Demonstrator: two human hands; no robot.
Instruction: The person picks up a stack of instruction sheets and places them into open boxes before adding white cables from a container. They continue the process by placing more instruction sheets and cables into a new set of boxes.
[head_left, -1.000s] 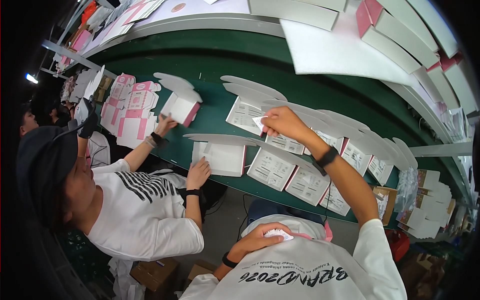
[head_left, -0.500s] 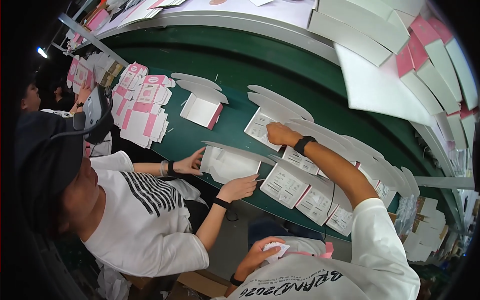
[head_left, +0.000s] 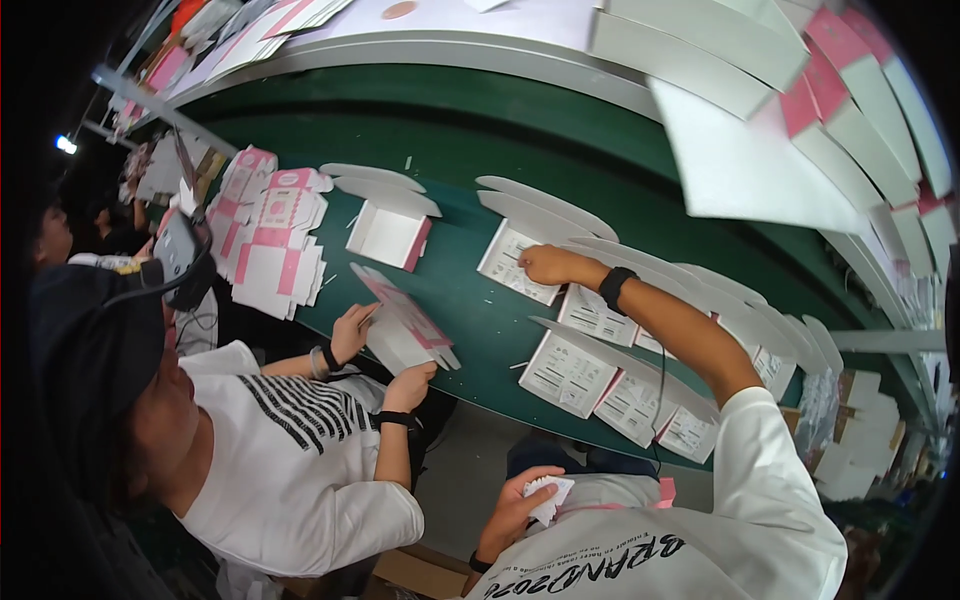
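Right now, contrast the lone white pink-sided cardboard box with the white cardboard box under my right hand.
Inside, the lone box is bare white, while the box under your right hand shows print. The lone box stands apart; the box under your hand ends a row of boxes. Both have raised lids.

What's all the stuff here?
Workbench: one, green, centre
Printed open boxes: several, white, bench's right
Lone open box: one, white, pink, bench's back left
Tilted carton: one, white, pink, bench's front left
Flattened cartons: several, pink, white, left
Shelf: one, pale, top
Shelved boxes: several, white, pink, top right
Foam sheet: one, white, shelf edge
Plastic: pile, clear, right
Cardboard box: one, brown, bottom
Coworkers: at least two, left
Papers: several, white, waist
Left hand: one, holding papers
Right hand: one, at printed box
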